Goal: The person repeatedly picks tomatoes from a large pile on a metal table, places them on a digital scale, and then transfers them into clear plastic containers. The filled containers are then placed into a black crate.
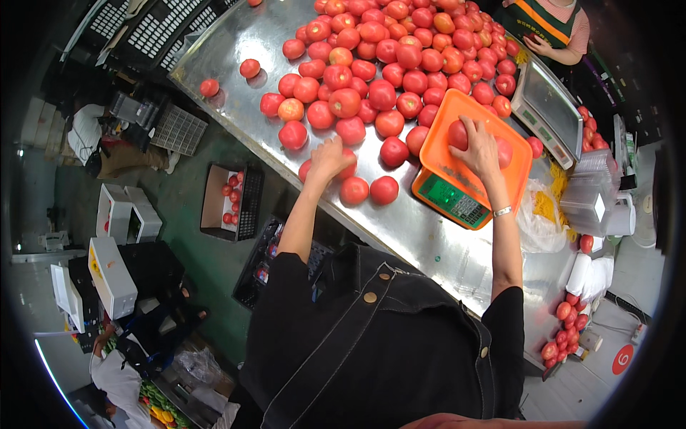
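Observation:
Many red tomatoes (382, 95) lie heaped on a stainless steel table (236, 115). My left hand (328, 159) reaches over the table's near edge, its fingers on a tomato (347, 163) beside the heap; how firmly it grips is hidden. An orange plastic tray (439, 155) rests on a digital scale (451, 199) with a lit green display. Over this tray, my right hand (477, 145) has its thumb and fingers round a tomato (457, 134). Another tomato (504, 152) lies in the tray, partly behind that hand.
A second scale (549, 107) stands at the right, near a co-worker's hand (537, 46). Clear plastic containers (587, 187) and a plastic bag (538, 230) sit below it. A crate (249, 206) with tomatoes stands on the floor at left; other people work beyond.

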A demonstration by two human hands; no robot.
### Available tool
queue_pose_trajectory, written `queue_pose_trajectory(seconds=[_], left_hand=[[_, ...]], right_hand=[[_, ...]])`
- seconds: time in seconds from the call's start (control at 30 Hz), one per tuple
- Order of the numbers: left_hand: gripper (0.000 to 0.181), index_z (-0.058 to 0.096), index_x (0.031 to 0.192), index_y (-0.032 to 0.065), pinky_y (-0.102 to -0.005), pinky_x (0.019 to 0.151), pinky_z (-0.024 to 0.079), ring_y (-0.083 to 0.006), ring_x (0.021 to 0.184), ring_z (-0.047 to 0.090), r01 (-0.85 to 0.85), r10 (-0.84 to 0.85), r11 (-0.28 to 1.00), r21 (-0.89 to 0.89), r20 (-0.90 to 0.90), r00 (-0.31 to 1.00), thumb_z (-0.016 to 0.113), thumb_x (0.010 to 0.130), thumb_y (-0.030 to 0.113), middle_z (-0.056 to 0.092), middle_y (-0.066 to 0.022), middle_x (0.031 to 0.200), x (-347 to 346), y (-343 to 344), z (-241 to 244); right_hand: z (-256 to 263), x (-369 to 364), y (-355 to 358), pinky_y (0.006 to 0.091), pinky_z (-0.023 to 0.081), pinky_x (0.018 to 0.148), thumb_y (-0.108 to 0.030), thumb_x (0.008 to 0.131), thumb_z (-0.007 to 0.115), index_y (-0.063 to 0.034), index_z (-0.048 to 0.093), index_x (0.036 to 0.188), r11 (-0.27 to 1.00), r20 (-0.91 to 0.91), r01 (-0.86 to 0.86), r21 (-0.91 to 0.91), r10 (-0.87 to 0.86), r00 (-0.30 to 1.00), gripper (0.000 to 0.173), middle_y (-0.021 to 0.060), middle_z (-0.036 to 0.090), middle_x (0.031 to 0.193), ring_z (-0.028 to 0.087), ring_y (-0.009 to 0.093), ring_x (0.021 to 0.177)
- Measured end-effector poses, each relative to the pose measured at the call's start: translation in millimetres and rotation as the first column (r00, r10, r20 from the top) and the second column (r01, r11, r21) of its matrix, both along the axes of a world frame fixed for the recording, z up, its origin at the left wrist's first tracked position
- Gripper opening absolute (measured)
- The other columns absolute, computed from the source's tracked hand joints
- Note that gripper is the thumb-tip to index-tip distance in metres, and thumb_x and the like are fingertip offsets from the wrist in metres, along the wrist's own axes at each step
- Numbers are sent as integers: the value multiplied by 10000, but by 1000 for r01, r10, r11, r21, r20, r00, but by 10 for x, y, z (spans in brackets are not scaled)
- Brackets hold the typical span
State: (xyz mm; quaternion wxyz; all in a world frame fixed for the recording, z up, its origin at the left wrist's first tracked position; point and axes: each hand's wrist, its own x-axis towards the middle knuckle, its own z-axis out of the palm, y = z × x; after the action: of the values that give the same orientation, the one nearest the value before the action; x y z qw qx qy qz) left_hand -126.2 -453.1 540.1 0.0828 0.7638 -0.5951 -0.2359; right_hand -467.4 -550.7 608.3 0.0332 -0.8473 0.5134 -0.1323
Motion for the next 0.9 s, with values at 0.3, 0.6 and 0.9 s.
queue_pose_trajectory(seconds=[0.3,0.6,0.9], left_hand=[[806,408,1326,155,-515,897,450,-379,1106,482,-133,157,901,-413,25,987,813,646,306,499,-202,1162,25,-864,18],[813,338,1382,81,-333,942,462,-213,1129,517,-352,-290,882,-315,-949,121,768,694,37,449,-115,1282,-114,-547,499],[814,425,1305,75,-361,1044,365,-232,1254,431,-12,-515,817,-577,-738,437,835,615,213,490,-125,1255,-1739,-840,446]], right_hand=[[132,776,601,433,428,984,-186,660,778,-91,437,1303,962,458,-254,102,181,870,734,181,467,1234,486,368,1163],[-645,1630,933,452,444,911,-227,718,741,-81,452,1280,914,403,-303,270,178,897,648,236,449,1172,496,421,1053],[-419,639,1470,359,495,808,-70,802,658,-8,535,1181,945,582,-224,238,46,812,403,187,584,1090,609,321,933]])
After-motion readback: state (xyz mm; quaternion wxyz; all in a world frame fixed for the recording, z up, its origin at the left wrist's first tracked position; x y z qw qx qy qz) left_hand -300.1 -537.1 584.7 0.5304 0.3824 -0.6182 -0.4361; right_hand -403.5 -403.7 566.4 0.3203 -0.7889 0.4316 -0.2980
